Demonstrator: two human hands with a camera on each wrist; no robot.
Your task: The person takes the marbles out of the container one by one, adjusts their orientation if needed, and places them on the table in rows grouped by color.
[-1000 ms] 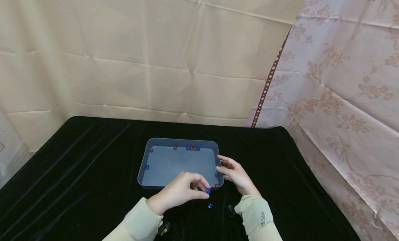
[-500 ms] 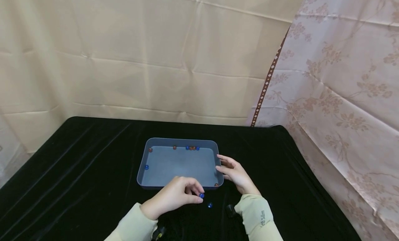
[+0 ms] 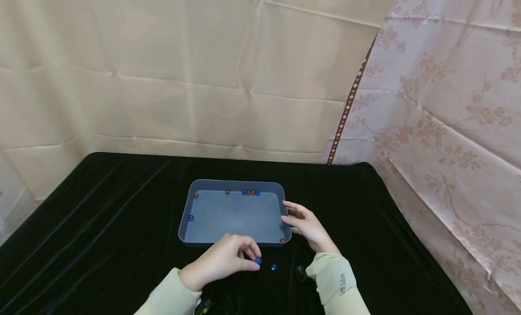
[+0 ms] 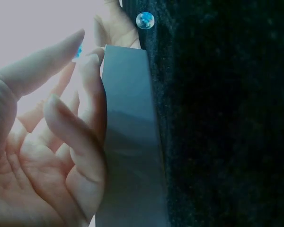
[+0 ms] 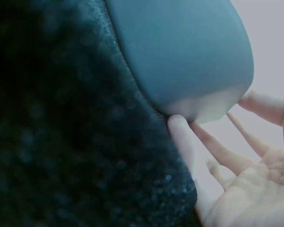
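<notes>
My left hand pinches a blue glass marble between thumb and fingertips, in front of the tray's near wall. In the left wrist view, only a sliver of that marble shows behind the thumb. To the right of this hand, a second blue marble lies on the black cloth. The blue-grey rectangular tray stands just beyond. Relaxed fingers of my right hand rest against the tray's right side. In the right wrist view, fingertips touch the tray's outer wall near a corner.
Several blue and brown marbles lie inside the tray, among them a far-side blue marble, a left-side blue marble and a near-right brown marble. Black cloth covers the table. Cream and floral drapes hang behind and right.
My left hand has moved left and toward me with the pinched marble, away from the tray's near right corner. My right hand stays at the tray's side.
</notes>
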